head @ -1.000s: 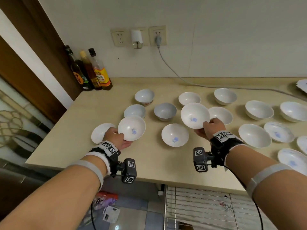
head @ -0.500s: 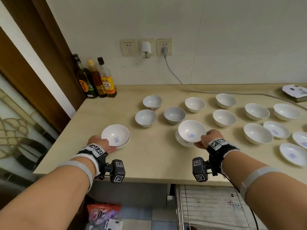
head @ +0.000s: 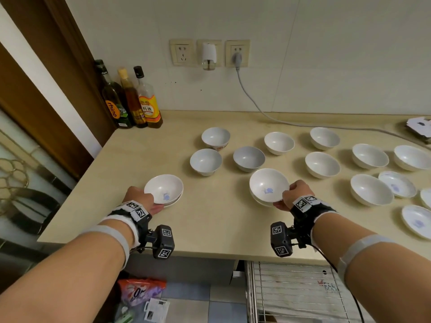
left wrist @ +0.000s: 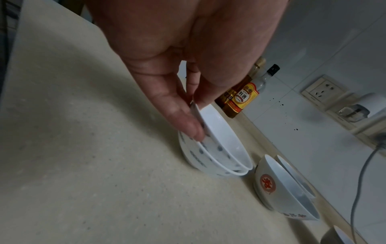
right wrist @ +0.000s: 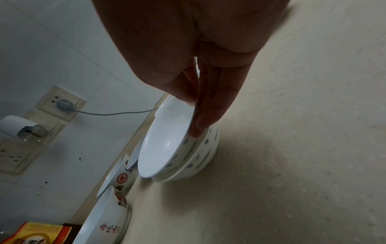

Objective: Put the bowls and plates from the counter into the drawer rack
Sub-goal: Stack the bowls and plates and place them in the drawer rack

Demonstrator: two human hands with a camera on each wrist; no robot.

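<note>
My left hand (head: 142,199) pinches the near rim of a white bowl (head: 164,188) that sits nested in a second bowl (head: 173,203) on the beige counter (head: 210,224); the left wrist view shows thumb inside and fingers (left wrist: 188,125) outside the upper bowl (left wrist: 225,142). My right hand (head: 292,198) pinches the rim of another white bowl (head: 268,185), tilted and nested in a lower bowl (head: 257,200). In the right wrist view the fingers (right wrist: 206,118) clamp that upper bowl (right wrist: 165,145). The wire drawer rack (head: 296,292) lies below the counter edge at the right.
Several more white bowls (head: 323,164) and small plates (head: 396,184) spread across the counter's middle and right. Three bottles (head: 130,101) stand in the back left corner. A grey cable (head: 256,106) runs from the wall socket along the back. Bags (head: 140,292) lie on the floor.
Both hands lowered their bowls: the left one onto the bowl at the counter's left, the right one onto the bowl in the middle. The head view pulled back.
</note>
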